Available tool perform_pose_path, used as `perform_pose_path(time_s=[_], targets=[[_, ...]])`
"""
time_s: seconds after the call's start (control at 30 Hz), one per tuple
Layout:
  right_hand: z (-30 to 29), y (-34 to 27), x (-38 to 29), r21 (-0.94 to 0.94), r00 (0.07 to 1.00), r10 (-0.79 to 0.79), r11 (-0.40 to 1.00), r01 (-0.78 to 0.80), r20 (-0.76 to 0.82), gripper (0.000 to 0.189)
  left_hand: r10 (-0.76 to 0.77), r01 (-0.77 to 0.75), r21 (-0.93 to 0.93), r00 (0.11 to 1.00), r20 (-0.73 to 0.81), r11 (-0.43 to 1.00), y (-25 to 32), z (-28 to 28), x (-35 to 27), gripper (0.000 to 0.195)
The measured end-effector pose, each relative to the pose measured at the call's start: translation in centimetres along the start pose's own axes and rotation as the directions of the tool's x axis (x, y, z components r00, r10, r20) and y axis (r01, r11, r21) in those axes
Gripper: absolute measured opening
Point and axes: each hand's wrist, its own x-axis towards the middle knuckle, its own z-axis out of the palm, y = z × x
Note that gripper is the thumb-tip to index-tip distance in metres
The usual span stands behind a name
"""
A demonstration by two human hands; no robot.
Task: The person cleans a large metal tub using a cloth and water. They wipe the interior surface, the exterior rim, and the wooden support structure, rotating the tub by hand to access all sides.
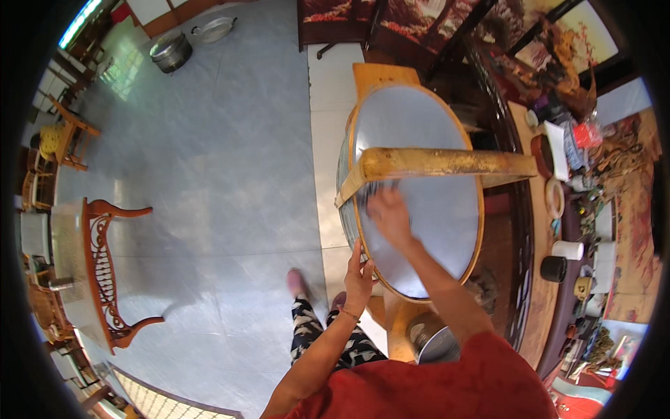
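Observation:
A large round basket point(419, 235) with a smooth grey face and a yellow-brown rim stands tilted in front of me. Its thick arched handle point(429, 163), which looks like bamboo, crosses over the face. At the near left part of the rim, my left hand point(359, 277) grips the edge, thumb and fingers on it. My right hand point(388, 212) lies over the grey face beneath the handle and is blurred by motion. Something dark point(369, 193) shows at its fingertips, too blurred to name or to tell whether it is held.
A wooden bench point(384, 76) supports the basket, with a metal bucket point(438, 346) near my right side. To the right runs a long table edge point(523, 314) crowded with cups and ornaments. On the floor at left are a carved-leg table point(102, 272) and a lidded pot point(171, 51).

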Motion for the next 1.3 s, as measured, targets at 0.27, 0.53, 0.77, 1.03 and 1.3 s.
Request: perform_pose_path(time_s=[0.27, 0.53, 0.77, 1.03, 1.3], targets=[[-10.5, -4.2, -9.2, 0.221, 0.753, 0.456, 0.766, -0.603, 0.475, 0.017, -0.064, 0.042, 0.148, 0.988, 0.144, 0.988, 1.6, -2.0, 0.4, 0.050], [-14.4, -15.9, 2.4, 0.443, 0.876, 0.194, 0.802, -0.401, 0.441, 0.045, -0.036, 0.187, -0.801, 0.979, 0.203, 0.568, 14.0, -1.1, -3.7, 0.033], [-22.6, -9.1, 12.3, -0.276, 0.999, 0.031, 0.961, -0.024, 0.021, 0.022, 0.173, -0.223, -0.752, 0.974, -0.147, 0.620, 20.0, -3.7, 2.6, 0.019], [-18.9, -2.3, 11.1, -0.181, 0.961, 0.204, 0.969, -0.171, 0.186, 0.026, 0.559, -0.624, -0.052, 0.732, -0.389, 0.780, 16.9, 3.8, 10.4, 0.026], [-17.4, -3.4, 11.7, -0.229, 0.967, 0.204, 0.959, -0.167, 0.151, 0.028, 0.121, -0.204, -0.131, 0.876, -0.466, 0.970, 0.8, -0.3, 21.4, 0.023]])
